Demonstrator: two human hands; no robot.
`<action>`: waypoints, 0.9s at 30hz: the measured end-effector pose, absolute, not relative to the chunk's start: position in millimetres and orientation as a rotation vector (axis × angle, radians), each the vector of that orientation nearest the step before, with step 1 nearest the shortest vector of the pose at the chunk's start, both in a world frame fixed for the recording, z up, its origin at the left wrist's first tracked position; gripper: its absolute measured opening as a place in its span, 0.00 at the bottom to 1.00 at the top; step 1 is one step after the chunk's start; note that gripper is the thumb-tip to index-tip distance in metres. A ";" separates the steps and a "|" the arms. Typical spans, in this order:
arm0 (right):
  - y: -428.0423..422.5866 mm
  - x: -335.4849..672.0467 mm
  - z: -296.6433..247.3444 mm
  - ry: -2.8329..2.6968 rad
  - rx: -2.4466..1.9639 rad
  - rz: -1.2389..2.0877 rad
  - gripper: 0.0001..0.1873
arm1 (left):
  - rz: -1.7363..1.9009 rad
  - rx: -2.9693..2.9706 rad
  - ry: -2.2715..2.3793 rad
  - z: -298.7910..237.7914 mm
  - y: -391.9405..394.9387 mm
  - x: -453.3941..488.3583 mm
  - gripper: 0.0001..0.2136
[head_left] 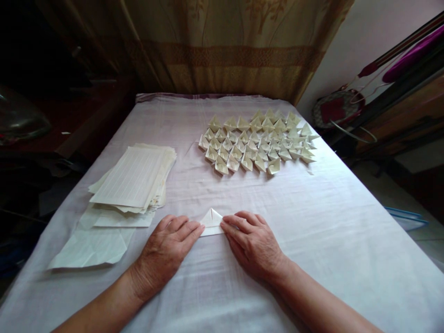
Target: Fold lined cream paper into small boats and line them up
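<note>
A small white folded paper piece with a triangular top lies on the white cloth near the front middle. My left hand lies flat with its fingers stretched out, the fingertips pressing the piece's left edge. My right hand lies flat on the other side, fingertips on the piece's right edge. Both hands press the paper down on the cloth; neither lifts it.
A stack of lined paper sheets lies at the left, with a loose sheet in front of it. Several folded paper boats sit in rows at the back right. The white cloth covers the table; a curtain hangs behind.
</note>
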State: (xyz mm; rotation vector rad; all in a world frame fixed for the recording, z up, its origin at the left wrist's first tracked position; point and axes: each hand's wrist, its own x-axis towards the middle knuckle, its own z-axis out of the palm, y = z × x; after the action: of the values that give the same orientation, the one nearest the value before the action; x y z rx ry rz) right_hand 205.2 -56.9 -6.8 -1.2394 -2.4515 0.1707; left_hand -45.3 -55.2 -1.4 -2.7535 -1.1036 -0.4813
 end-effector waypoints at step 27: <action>-66.4 186.1 -4.9 -2.549 -1.197 0.265 0.23 | -0.519 -2.720 -1.139 -9.6 -60.8 -45.2 0.18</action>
State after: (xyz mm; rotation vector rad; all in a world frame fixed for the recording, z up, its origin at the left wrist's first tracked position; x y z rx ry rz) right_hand 186.1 -66.4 -4.9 -1.1972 -2.5493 0.2648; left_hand -45.2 -60.8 -9.6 -2.7197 -1.1392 -0.5194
